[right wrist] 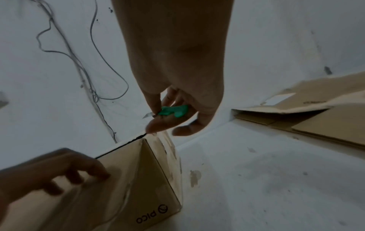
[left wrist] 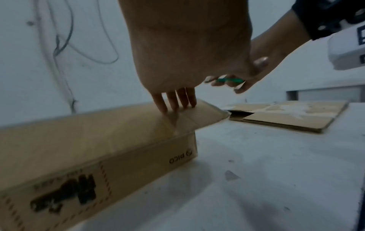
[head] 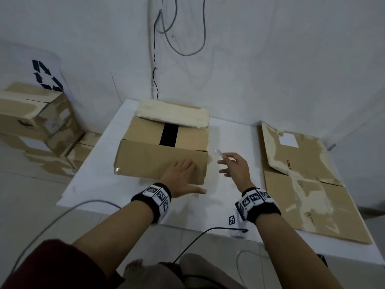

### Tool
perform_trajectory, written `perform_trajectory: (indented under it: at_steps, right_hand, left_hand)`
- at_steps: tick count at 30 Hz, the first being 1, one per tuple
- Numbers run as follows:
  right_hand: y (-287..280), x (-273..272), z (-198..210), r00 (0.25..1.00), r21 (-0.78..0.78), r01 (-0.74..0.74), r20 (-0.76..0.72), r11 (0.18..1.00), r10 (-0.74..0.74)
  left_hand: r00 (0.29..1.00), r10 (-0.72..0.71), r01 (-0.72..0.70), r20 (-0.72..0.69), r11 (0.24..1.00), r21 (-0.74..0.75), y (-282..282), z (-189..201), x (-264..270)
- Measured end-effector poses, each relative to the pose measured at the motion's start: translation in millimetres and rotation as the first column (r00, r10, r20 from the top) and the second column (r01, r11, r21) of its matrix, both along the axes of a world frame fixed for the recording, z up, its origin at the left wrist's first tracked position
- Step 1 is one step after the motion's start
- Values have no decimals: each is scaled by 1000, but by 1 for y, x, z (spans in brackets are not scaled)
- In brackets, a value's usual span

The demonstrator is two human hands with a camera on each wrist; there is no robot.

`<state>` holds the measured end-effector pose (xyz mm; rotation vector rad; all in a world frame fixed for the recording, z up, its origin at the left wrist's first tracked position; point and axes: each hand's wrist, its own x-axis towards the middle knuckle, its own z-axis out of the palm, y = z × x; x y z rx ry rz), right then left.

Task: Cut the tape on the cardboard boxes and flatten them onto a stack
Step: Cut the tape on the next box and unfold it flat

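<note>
A brown cardboard box (head: 162, 151) stands on the white table (head: 229, 134), with a dark gap between its top flaps. My left hand (head: 183, 172) lies flat on the near flap, and its fingers (left wrist: 173, 103) press the cardboard close to the box's right corner. My right hand (head: 231, 163) hovers just right of that corner and pinches a small green cutter (right wrist: 173, 111). The cutter's blade (right wrist: 147, 115) points toward the box edge (right wrist: 142, 140) without touching it. A stack of flattened cardboard (head: 302, 184) lies on the table's right side.
Several taped boxes (head: 37, 126) are piled on the floor at the left, under a recycling sign (head: 46, 76). Cables (head: 166, 34) hang down the wall behind the table. A black cable (head: 198, 238) runs over the table's near edge.
</note>
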<state>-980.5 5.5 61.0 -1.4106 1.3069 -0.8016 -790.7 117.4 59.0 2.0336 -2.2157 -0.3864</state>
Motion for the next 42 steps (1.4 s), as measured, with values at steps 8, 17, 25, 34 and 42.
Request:
perform_trajectory:
  at_steps: [8, 17, 25, 34, 42]
  right_hand:
    - [-27, 15, 4, 986, -152, -107, -140, 983, 85]
    - [-82, 35, 8, 981, -161, -125, -167, 979, 97]
    - [-121, 56, 4, 989, -35, 32, -140, 999, -37]
    - [-147, 80, -12, 994, 128, 108, -40, 986, -104]
    - [-158, 90, -20, 997, 151, 75, -5, 986, -75]
  left_hand:
    - [988, 133, -137, 74, 989, 47, -39, 19, 1]
    - [736, 526, -257, -427, 800, 543, -131, 71, 32]
    - [-186, 706, -328, -684, 611, 720, -183, 50, 39]
    - [-561, 578, -321, -592, 508, 799, -212, 14, 27]
    - [-622, 516, -368, -589, 471, 802, -226, -10, 27]
